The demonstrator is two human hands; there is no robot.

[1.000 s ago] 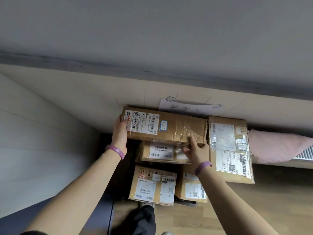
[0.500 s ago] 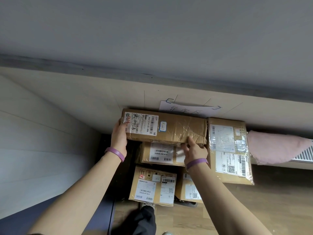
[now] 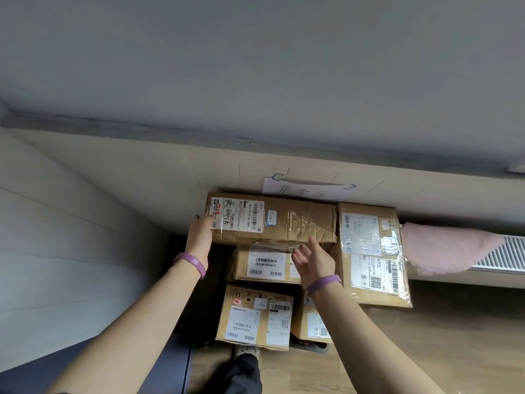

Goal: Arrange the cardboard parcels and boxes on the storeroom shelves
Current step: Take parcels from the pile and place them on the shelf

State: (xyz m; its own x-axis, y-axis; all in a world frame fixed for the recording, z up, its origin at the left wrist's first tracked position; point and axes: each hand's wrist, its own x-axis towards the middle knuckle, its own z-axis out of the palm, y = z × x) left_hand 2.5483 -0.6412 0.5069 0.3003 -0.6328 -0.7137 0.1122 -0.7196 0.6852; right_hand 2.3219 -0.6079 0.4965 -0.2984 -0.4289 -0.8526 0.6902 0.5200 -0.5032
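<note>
A long parcel [image 3: 270, 218] lies crosswise on top of a stack of cardboard boxes against the beige wall, its long axis running left to right and its labelled end to the left. The left grip [image 3: 200, 231] holds that left end, thumb on the top face by the label, the other fingers hidden under the corner. The right grip [image 3: 312, 258] is released, fingers spread and relaxed, just below the parcel's crumpled, taped front edge towards its right half; whether a fingertip touches the edge cannot be made out. The parcel sits up and ahead of both grips, with the left the only one clearly on it, so any further squaring-up would likely turn on that end.

Directly under it is a second parcel [image 3: 264, 264], with a square box [image 3: 254, 317] and a small box [image 3: 312, 322] lower down. A tall parcel [image 3: 372, 251] stands touching the long one's right end. A handwritten paper sign [image 3: 306, 191] is half covered behind the stack, its writing unreadable. The shelf boards are hidden by the boxes. A pink cloth [image 3: 446, 248] drapes over a radiator [image 3: 508, 254] at right.
</note>
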